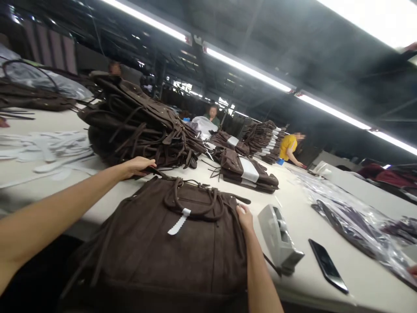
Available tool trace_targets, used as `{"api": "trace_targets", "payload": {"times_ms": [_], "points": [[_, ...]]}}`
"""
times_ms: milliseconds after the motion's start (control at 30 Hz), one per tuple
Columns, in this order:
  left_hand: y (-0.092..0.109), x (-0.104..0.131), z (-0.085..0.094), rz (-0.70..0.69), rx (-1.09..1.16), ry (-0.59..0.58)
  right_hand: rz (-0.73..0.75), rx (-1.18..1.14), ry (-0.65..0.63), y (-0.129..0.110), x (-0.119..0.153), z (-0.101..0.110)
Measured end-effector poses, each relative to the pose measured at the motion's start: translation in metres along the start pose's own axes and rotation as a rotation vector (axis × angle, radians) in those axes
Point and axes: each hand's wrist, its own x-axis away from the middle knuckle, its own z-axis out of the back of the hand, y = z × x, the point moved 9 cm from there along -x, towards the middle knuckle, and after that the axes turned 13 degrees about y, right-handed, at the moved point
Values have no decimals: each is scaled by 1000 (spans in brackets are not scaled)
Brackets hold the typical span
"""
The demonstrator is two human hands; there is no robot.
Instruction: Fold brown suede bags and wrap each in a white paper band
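A dark brown, soft-sided bag with two looped handles (pixel 182 265) filled the lower centre of the frame. Left of centre, the left hand (pixel 139 166) pinched a thin dark strap (pixel 163 174) by the bag's upper left corner; the right hand (pixel 244 216) gripped its upper right edge. At lower right, a grey, boxy device (pixel 269 227) and a glossy black phone (pixel 327 264) lay on the pale table (pixel 306 219).

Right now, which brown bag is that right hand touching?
The front bag: the right hand is at its side, and a white strip hangs from its handles. The other bags lie farther back.
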Motion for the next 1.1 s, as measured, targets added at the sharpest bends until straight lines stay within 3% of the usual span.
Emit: {"api": "trace_targets", "payload": {"times_ms": [133,367,467,600,700,767,933,1000,1100], "points": [[-47,22,15,94,68,-67,-14,22,-57,27,-5,-3],[-108,88,35,135,127,-58,-50,7,-137,38,-2,-6],[-130,118,46,149,103,28,-65,-16,-182,37,6,-4],[-147,155,60,135,37,238,-104,-74,-259,33,26,5],[-161,183,54,266,52,334,-116,-151,-339,31,42,8],[-169,198,43,347,123,326,-95,-217,-369,27,52,10],[-159,205,47,224,10,361,-66,-307,-361,24,69,22],[-138,199,52,157,19,399,-73,-317,-327,25,72,27],[-86,184,51,-9,27,464,-75,-395,-270,23,68,30]]}}
